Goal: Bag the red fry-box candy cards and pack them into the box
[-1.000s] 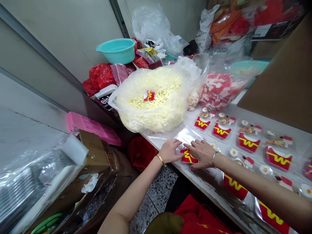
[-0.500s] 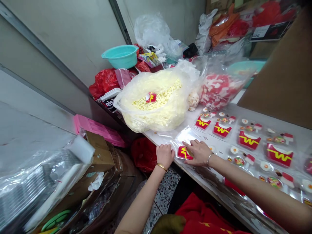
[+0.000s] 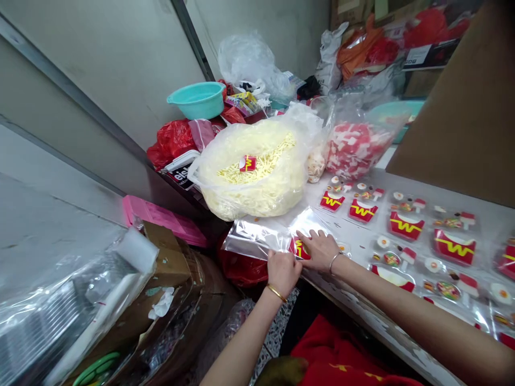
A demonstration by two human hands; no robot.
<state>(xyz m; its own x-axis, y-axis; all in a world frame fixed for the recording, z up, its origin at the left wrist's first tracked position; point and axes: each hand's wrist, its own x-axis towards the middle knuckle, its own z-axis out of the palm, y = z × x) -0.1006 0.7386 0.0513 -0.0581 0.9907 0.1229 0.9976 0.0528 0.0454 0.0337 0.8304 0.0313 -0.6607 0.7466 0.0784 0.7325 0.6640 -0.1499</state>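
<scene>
A clear plastic bag (image 3: 251, 238) lies flat across the front edge of the table, its left part sticking out past the corner. Inside its right part is a red toy fries box (image 3: 296, 248) with a yellow zigzag, partly covered by fingers. My left hand (image 3: 285, 271) is closed, fingers curled over the bag's near edge just below the red box. Stretched out flat, my right hand (image 3: 319, 249) rests its fingers on the bag and the red box. The two hands almost touch.
Rows of clear packs with red fries boxes (image 3: 405, 225) and small toy foods cover the table's right side. Behind my hands sits a large bag of pale yellow sticks (image 3: 257, 187). A bag of red-and-white pieces (image 3: 350, 150), a turquoise basin (image 3: 199, 101) and a cardboard carton (image 3: 167, 257) surround the workspace.
My left hand has slid right along the near edge, closer to my right hand. The bag's left part, gathered before, now spreads flat. My right hand stays on the red box.
</scene>
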